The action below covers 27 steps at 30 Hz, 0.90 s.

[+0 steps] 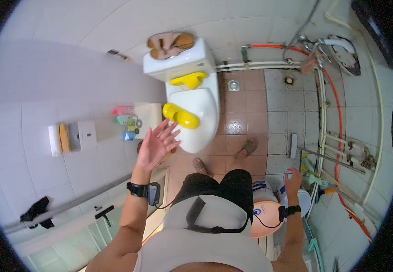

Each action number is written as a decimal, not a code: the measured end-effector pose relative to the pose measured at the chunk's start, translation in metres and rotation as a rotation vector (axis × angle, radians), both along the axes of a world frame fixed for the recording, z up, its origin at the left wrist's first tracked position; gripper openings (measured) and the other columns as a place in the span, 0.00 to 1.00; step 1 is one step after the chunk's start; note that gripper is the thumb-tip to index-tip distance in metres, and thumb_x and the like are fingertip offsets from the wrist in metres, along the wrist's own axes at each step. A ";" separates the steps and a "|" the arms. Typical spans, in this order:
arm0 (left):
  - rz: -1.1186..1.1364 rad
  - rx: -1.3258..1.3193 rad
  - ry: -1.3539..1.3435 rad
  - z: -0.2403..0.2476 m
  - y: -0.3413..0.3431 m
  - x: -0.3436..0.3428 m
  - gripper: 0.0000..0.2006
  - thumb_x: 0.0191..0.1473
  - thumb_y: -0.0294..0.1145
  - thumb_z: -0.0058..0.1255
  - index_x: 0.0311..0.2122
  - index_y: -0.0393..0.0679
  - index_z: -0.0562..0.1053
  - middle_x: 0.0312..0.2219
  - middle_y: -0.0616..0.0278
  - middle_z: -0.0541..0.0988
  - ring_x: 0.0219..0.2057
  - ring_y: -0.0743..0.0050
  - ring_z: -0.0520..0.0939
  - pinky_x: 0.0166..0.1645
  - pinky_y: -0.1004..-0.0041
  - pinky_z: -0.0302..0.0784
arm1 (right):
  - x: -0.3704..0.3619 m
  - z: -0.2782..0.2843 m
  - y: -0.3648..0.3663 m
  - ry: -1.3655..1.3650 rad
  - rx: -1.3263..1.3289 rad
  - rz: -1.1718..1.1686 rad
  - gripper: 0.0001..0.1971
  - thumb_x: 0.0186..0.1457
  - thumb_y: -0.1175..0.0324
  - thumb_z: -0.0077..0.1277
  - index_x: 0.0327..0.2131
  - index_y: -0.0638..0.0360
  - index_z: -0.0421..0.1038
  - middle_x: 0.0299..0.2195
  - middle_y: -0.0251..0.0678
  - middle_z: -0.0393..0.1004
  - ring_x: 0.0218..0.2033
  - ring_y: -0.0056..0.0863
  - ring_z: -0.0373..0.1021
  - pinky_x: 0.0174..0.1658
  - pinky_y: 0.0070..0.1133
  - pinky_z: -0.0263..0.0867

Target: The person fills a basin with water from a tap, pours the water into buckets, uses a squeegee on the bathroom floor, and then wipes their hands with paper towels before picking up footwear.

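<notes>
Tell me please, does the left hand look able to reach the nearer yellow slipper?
Probably yes: the open left hand appears very close to the nearer yellow slipper on the toilet lid, and nothing visible blocks the way.

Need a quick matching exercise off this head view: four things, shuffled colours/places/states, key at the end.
1. Left hand
2. Sandals
3. Hose
4. Cloth

A. Orange-red
B. Open, near a yellow slipper
C. Black, at the rail on the picture's left
D. On top of the toilet tank

Pairs: 1-B, 2-D, 3-A, 4-C
</notes>
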State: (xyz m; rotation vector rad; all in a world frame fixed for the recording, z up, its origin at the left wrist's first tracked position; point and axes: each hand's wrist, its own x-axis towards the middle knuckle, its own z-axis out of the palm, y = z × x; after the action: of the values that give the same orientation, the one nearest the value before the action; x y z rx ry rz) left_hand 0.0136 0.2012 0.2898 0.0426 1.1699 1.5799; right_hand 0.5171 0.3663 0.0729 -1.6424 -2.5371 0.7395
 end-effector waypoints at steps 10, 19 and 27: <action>-0.172 0.187 -0.055 0.014 -0.169 -0.036 0.32 0.60 0.56 0.25 0.63 0.46 0.48 0.61 0.54 0.54 0.59 0.58 0.60 0.59 0.58 0.59 | -0.321 0.204 -0.149 0.567 -0.176 0.449 0.16 0.43 0.64 0.60 0.37 0.59 0.71 0.35 0.40 0.73 0.39 0.40 0.70 0.41 0.29 0.65; -0.078 0.258 -0.081 0.027 -0.315 -0.049 0.28 0.62 0.50 0.29 0.63 0.45 0.51 0.59 0.57 0.60 0.58 0.64 0.62 0.60 0.61 0.57 | -0.467 0.213 -0.299 0.892 -0.222 0.799 0.10 0.43 0.71 0.59 0.33 0.60 0.74 0.30 0.37 0.74 0.32 0.33 0.72 0.36 0.23 0.68; 0.312 0.240 -0.020 0.007 -0.398 -0.065 0.28 0.61 0.48 0.30 0.61 0.41 0.54 0.58 0.55 0.59 0.56 0.60 0.64 0.58 0.60 0.60 | -0.483 0.208 -0.323 0.866 -0.732 0.464 0.10 0.46 0.73 0.58 0.34 0.63 0.74 0.27 0.32 0.76 0.26 0.15 0.70 0.32 0.14 0.66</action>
State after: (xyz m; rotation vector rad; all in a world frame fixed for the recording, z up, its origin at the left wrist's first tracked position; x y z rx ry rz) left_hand -0.0512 -0.1971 0.2968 0.0004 1.0000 1.9865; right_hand 0.0343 0.0436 0.2811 -0.4785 -2.0394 2.0343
